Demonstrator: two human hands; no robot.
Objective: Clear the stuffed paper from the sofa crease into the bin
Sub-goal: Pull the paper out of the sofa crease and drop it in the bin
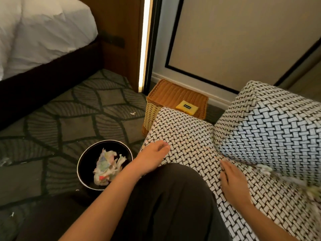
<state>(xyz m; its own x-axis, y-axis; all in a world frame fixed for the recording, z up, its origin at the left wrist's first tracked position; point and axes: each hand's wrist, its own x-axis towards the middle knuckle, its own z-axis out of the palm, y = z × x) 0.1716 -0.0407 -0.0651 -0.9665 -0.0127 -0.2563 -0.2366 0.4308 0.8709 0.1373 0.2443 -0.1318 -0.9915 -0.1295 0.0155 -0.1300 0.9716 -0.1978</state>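
Head view: crumpled, colour-flecked white paper [106,166] fills the bin [83,164]; both hands' grips lie loose, holding nothing.

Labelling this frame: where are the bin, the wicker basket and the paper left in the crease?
bin [81,168]: head view, left rim.
wicker basket [173,94]: head view, brown lid.
paper [264,169]: head view, blurred wad.

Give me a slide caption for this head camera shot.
Right hand probes the sofa crease; crumpled paper already fills the bin.

A hotel-like bedroom: white-sheeted bed [34,32], patterned carpet [60,122], woven sofa [260,136].
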